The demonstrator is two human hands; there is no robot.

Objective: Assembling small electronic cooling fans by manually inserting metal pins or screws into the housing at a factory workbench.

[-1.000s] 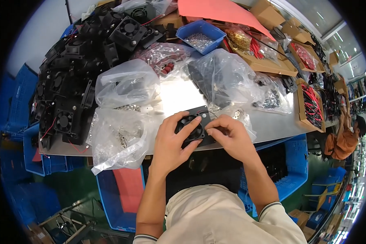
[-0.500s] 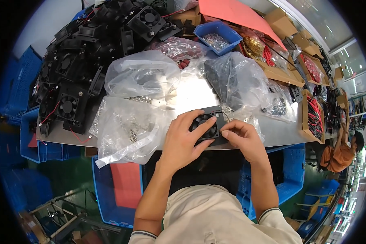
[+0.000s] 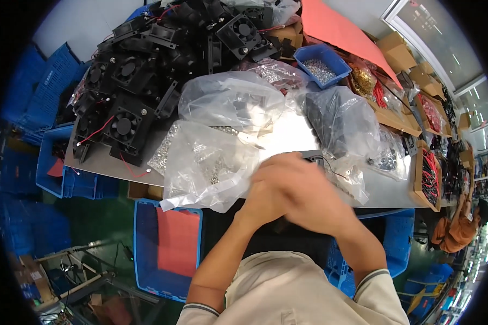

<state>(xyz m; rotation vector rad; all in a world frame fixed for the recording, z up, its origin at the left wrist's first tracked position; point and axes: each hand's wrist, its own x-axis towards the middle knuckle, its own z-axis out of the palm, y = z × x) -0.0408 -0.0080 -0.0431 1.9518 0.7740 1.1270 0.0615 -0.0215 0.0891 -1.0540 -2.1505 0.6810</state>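
My right hand (image 3: 314,197) crosses over my left hand (image 3: 263,197) at the table's front edge, blurred by motion. It hides most of my left fingers, so neither hand's grip shows. Beyond the hands pokes out a corner of a black fan unit (image 3: 312,155) with thin wires trailing to the right. A clear plastic bag of small metal parts (image 3: 206,162) lies just left of my hands. To their right is a smaller clear bag (image 3: 350,176).
Black fans (image 3: 126,125) are heaped at the left. Farther back stand a blue bin of small metal parts (image 3: 322,66) and a bag of black parts (image 3: 341,116). Boxes of red and black wires (image 3: 429,176) line the right. Below the edge are blue crates (image 3: 138,244).
My right hand has moved left from the fan's right side and now overlaps my left hand, covering the fan. The view has shifted, so the scene sits farther right.
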